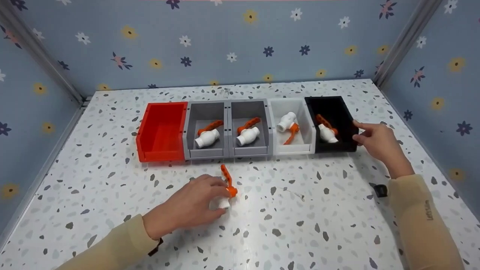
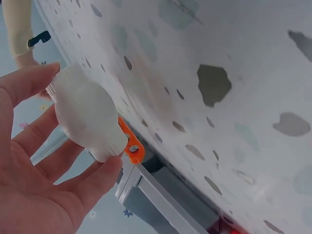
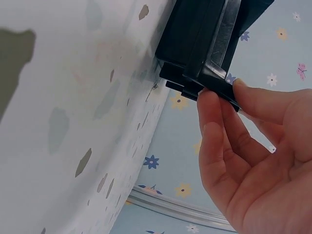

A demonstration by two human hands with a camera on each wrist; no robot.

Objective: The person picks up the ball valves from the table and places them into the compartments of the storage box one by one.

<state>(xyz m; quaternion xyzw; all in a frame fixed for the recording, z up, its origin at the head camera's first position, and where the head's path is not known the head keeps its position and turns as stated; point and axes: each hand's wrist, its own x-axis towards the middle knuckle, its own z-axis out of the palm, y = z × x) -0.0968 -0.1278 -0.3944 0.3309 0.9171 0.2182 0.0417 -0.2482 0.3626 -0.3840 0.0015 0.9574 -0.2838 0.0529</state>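
Observation:
My left hand [image 1: 195, 204] grips the white body of a ball valve [image 2: 90, 114] with an orange lever, in front of the bin row. In the left wrist view thumb and fingers curl round the valve's ends, and its orange handle [image 2: 131, 144] points toward the bins. At the right end of the row, my right hand [image 1: 378, 144] pinches the side wall of the black bin [image 1: 347, 146]. The right wrist view has its thumb and fingertips on the rim of that bin [image 3: 195, 44]. Inside the black bin lies another valve [image 1: 327, 133].
Left of the black bin stand a white bin [image 1: 294, 150], a grey bin [image 1: 249, 152], another grey bin [image 1: 206, 153] and a red bin [image 1: 163, 155]. The white and both grey bins each contain a valve; none shows in the red one. Patterned walls [image 1: 240, 41] enclose the speckled table [image 1: 285, 240].

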